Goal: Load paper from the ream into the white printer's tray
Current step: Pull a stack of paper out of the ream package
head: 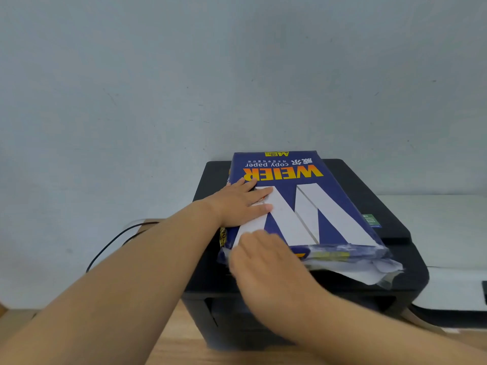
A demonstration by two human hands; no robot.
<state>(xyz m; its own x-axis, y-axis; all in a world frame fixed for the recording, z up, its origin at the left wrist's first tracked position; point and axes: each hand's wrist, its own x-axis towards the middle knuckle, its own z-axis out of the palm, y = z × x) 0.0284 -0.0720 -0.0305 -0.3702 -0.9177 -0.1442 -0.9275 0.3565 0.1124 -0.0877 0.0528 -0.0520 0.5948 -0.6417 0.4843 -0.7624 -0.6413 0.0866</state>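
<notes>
The ream of copy paper (pixel 297 204) is lying flat on top of a black printer (pixel 382 256), its long axis running away from the person toward the wall, its torn-open wrapper end (pixel 369 264) facing them. The left hand (pixel 242 204) is pressing down flat on the wrapper's top near its left edge, fingers spread, gripping nothing. The right hand (pixel 266 262) is working at the near open end, right where the sheets would come out; it is blurred, so I cannot tell whether its grip is closed on paper. The white printer (pixel 448 233) is sitting just beside on the right, on the wooden bench (pixel 184 346). A black cable (pixel 113 241) is trailing off left.
</notes>
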